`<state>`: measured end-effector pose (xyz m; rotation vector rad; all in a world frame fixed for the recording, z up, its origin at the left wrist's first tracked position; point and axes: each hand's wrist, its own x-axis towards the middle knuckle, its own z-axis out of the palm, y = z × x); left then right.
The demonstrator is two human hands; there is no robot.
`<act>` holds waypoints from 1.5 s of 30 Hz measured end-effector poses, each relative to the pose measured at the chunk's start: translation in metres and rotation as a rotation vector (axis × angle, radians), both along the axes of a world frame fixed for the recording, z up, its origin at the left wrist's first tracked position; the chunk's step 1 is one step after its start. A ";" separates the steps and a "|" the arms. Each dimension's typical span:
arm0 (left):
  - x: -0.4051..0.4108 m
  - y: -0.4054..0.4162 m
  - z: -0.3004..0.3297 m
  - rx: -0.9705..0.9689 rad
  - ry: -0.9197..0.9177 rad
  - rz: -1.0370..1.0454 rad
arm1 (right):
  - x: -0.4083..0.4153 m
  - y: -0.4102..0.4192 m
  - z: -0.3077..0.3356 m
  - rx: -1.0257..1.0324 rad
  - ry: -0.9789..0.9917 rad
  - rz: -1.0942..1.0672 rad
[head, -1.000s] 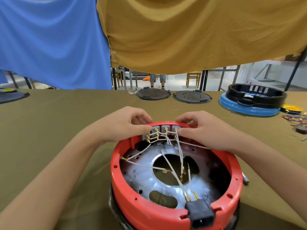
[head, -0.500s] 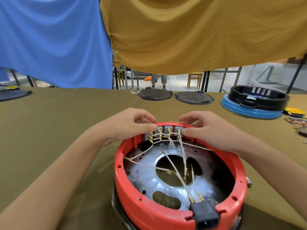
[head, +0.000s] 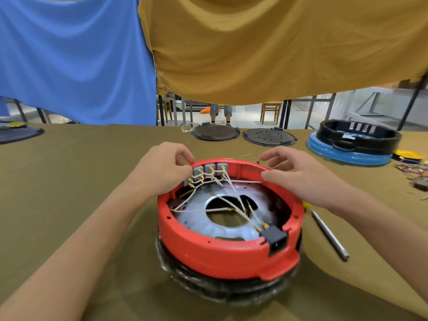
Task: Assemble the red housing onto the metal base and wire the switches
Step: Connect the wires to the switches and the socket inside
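Since a second ago my right hand (head: 308,179) has slid off the switches (head: 209,171) to the housing's right rim, fingers loosely spread, holding nothing; my left hand (head: 166,172) still pinches the leftmost switch. Near to far: red housing (head: 220,253) sits lower centre on the metal base (head: 208,224), white wires (head: 231,200) crossing it. Risk: my right thumb, near a taut wire, could tug a terminal loose.
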<state>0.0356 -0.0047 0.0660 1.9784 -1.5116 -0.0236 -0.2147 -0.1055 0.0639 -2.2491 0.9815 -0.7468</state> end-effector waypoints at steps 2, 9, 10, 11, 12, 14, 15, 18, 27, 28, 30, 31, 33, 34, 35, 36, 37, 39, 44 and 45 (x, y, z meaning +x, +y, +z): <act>0.003 0.000 0.000 0.013 -0.033 0.086 | 0.000 0.001 0.000 -0.018 -0.024 0.016; 0.006 -0.003 -0.005 0.122 0.119 0.006 | -0.008 0.004 0.005 0.010 0.283 0.282; 0.004 -0.003 -0.006 0.127 0.138 -0.012 | -0.009 0.003 0.004 0.012 0.344 0.317; 0.005 -0.003 -0.007 0.120 0.151 -0.014 | -0.009 0.003 0.004 0.011 0.368 0.334; 0.005 -0.003 -0.007 0.106 0.175 -0.011 | -0.009 0.003 0.004 0.012 0.351 0.330; 0.008 -0.004 -0.006 0.088 0.254 -0.004 | -0.008 0.000 0.003 -0.029 0.261 0.281; 0.010 -0.003 -0.006 0.091 0.274 0.006 | -0.008 -0.002 0.003 -0.076 0.229 0.249; 0.011 -0.001 -0.004 0.156 0.230 0.063 | -0.011 -0.010 0.004 -0.168 0.176 0.168; 0.006 -0.003 -0.009 0.158 0.334 0.041 | 0.000 -0.013 -0.014 -0.042 0.044 -0.036; 0.005 -0.004 -0.010 0.153 0.368 0.023 | 0.002 -0.012 -0.016 -0.044 0.038 -0.051; 0.004 -0.007 -0.012 0.123 0.368 0.011 | 0.004 -0.011 -0.020 -0.051 0.005 -0.064; 0.004 -0.008 -0.013 0.101 0.351 0.017 | 0.004 -0.011 -0.022 -0.045 -0.027 -0.057; 0.005 -0.010 -0.016 0.053 0.335 0.046 | 0.005 -0.010 -0.024 -0.013 -0.062 -0.019; 0.006 -0.011 -0.017 0.027 0.345 0.064 | 0.005 -0.010 -0.024 0.009 -0.057 0.006; 0.006 -0.011 -0.018 -0.004 0.368 0.082 | 0.005 -0.010 -0.024 0.032 -0.058 0.023; 0.006 -0.012 -0.019 -0.037 0.408 0.093 | 0.005 -0.011 -0.023 0.044 -0.073 0.027; 0.006 -0.012 -0.020 -0.069 0.460 0.093 | 0.004 -0.011 -0.022 0.037 -0.105 0.016; 0.004 -0.014 -0.021 -0.096 0.571 0.076 | 0.004 -0.007 -0.020 -0.041 -0.156 -0.021; -0.011 -0.023 -0.038 -0.065 0.611 0.074 | 0.011 -0.001 -0.032 -0.187 0.031 -0.013; -0.014 -0.024 -0.042 -0.100 0.594 0.098 | 0.012 -0.003 -0.033 -0.191 0.021 -0.018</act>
